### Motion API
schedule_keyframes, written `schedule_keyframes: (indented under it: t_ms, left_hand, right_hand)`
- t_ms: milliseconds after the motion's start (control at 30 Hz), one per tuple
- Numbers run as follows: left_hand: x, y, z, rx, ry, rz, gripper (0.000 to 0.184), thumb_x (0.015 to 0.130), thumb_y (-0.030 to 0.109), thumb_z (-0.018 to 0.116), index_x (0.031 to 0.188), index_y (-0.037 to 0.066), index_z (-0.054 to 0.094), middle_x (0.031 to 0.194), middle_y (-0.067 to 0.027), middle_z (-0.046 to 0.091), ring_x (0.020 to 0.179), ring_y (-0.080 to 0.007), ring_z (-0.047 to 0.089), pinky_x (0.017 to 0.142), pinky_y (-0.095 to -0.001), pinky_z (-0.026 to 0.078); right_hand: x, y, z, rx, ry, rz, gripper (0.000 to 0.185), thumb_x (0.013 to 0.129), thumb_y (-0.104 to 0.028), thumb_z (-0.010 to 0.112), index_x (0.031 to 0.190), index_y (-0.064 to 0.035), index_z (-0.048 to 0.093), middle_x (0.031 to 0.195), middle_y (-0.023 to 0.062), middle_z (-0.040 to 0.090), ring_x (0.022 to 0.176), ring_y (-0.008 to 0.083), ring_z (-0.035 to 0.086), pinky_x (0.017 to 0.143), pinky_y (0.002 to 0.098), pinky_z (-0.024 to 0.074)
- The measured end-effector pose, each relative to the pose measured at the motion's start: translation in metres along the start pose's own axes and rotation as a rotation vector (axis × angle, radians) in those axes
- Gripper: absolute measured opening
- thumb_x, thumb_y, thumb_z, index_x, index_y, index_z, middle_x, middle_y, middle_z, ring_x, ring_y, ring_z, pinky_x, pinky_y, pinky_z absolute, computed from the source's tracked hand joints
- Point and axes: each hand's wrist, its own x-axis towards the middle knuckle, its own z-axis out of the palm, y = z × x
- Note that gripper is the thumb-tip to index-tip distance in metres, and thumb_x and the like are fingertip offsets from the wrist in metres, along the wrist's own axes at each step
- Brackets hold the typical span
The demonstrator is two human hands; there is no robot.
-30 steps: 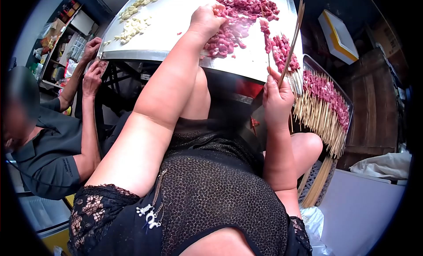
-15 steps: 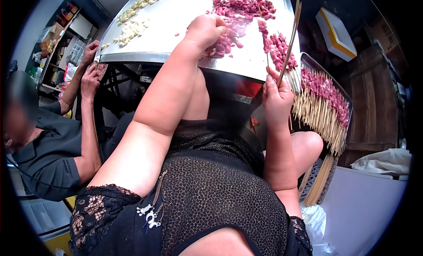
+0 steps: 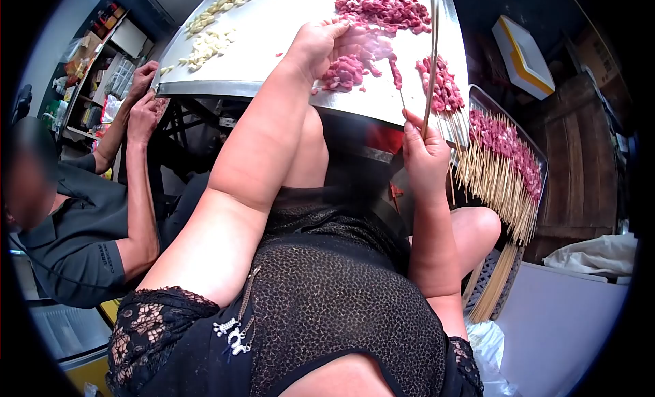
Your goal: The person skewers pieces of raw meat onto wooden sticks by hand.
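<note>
My left hand (image 3: 318, 45) is over the white tabletop, its fingers pinched on a piece of raw meat at the edge of the loose meat; the fingertips are partly hidden. Just below it lies a small heap of cut meat (image 3: 344, 72), and a larger meat pile (image 3: 383, 8) is farther back. In my right hand (image 3: 426, 148) are several bamboo skewers (image 3: 432, 73), pointing upward. One thin skewer, gripped at its lower end, leans left and carries a short row of meat (image 3: 396, 73). Beside this hand, finished meat skewers (image 3: 442, 84) lie on the table's right edge.
Peeled garlic cloves (image 3: 207, 47) lie at the table's left. A metal tray (image 3: 544, 166) of meat skewers stands at the right, above bare sticks (image 3: 494, 288) in a basket. Another person (image 3: 82, 219) sits at the left, hands by the table corner. A white-and-yellow box (image 3: 524, 55) stands back right.
The meat-bearing skewer in my right hand has moved left and lower, toward my left hand. My left hand has shifted slightly at the meat, and its fingers reach farther out.
</note>
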Motion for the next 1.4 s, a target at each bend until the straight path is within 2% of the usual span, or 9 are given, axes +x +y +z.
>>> schedule_keyframes:
  t_ms: [67,133,333,633,800,900,967,1133,1400]
  left_hand:
    - [0.001,-0.001,-0.002,-0.095,-0.027,-0.005,0.024,0.095,0.011,0.041,0.105,-0.009,0.051,0.101,-0.0201,0.062,0.091,-0.0259,0.064,0.074,-0.03,0.058]
    - [-0.002,0.0,0.003,-0.093,-0.019,0.013,0.024,0.095,0.011,0.041,0.105,-0.008,0.051,0.1,-0.02,0.062,0.092,-0.026,0.064,0.074,-0.0307,0.058]
    - [-0.013,0.007,0.011,-0.181,-0.051,-0.014,0.02,0.095,0.011,0.043,0.105,-0.004,0.051,0.099,-0.0192,0.063,0.092,-0.0257,0.064,0.074,-0.0328,0.058]
    - [-0.008,0.003,0.008,-0.272,-0.084,0.072,0.016,0.093,0.009,0.048,0.103,-0.003,0.051,0.096,-0.0187,0.063,0.091,-0.026,0.065,0.075,-0.0349,0.058]
    - [-0.003,0.0,0.004,-0.336,-0.013,0.124,0.018,0.092,0.007,0.049,0.107,-0.003,0.049,0.096,-0.0188,0.063,0.09,-0.0256,0.065,0.074,-0.033,0.058]
    - [-0.005,0.0,0.008,-0.152,0.009,0.149,0.02,0.091,0.005,0.049,0.11,-0.004,0.047,0.098,-0.0191,0.062,0.09,-0.0249,0.065,0.073,-0.0312,0.058]
    - [-0.008,0.002,0.01,-0.139,-0.02,0.142,0.021,0.091,0.005,0.049,0.11,-0.004,0.047,0.099,-0.0193,0.062,0.09,-0.0248,0.065,0.074,-0.0307,0.058]
    - [-0.011,0.004,0.011,-0.107,-0.02,0.118,0.021,0.091,0.004,0.048,0.111,-0.003,0.046,0.1,-0.0197,0.062,0.091,-0.0249,0.064,0.076,-0.0308,0.057]
    - [-0.001,-0.003,0.002,-0.399,-0.101,0.089,0.019,0.092,0.007,0.047,0.11,0.0,0.048,0.103,-0.0191,0.061,0.093,-0.0276,0.064,0.083,-0.0358,0.054]
  right_hand:
    - [-0.001,0.003,0.001,-0.045,-0.03,-0.005,0.023,0.09,-0.007,0.054,0.111,-0.0003,0.06,0.064,-0.0071,0.047,0.053,-0.0003,0.038,0.048,0.0145,0.03]
    - [-0.002,0.005,0.001,-0.117,-0.067,-0.008,0.022,0.089,-0.008,0.055,0.11,-0.0028,0.063,0.068,-0.0056,0.053,0.057,-0.0001,0.042,0.052,0.0152,0.0345]
    - [0.001,0.007,0.001,-0.234,-0.04,0.011,0.023,0.089,-0.009,0.055,0.11,-0.0032,0.063,0.07,-0.0038,0.057,0.058,0.0012,0.044,0.054,0.0167,0.0379]
    - [0.002,0.009,0.001,-0.22,-0.044,0.02,0.023,0.088,-0.009,0.055,0.109,-0.003,0.064,0.07,-0.0031,0.057,0.058,0.0014,0.044,0.054,0.017,0.0379]
    - [-0.003,0.0,0.002,-0.201,-0.033,-0.002,0.022,0.089,-0.009,0.056,0.109,-0.0024,0.063,0.07,-0.0034,0.057,0.058,0.001,0.043,0.053,0.017,0.0376]
    - [-0.004,-0.004,0.002,-0.194,-0.008,-0.045,0.022,0.089,-0.008,0.056,0.108,-0.0015,0.063,0.072,-0.0023,0.059,0.06,0.0017,0.046,0.055,0.0172,0.0397]
    - [-0.002,-0.002,0.003,-0.26,0.024,-0.087,0.021,0.088,-0.008,0.056,0.108,-0.0014,0.064,0.075,0.0,0.063,0.063,0.0037,0.052,0.059,0.0188,0.0429]
    - [-0.002,0.0,0.001,-0.397,0.007,-0.102,0.021,0.088,-0.009,0.056,0.107,-0.0031,0.064,0.075,0.0025,0.065,0.067,0.005,0.055,0.062,0.0208,0.045]
    - [0.0,0.001,-0.003,-0.464,-0.032,-0.089,0.021,0.088,-0.01,0.057,0.106,-0.0038,0.064,0.072,0.0048,0.064,0.066,0.0038,0.053,0.062,0.0209,0.0446]
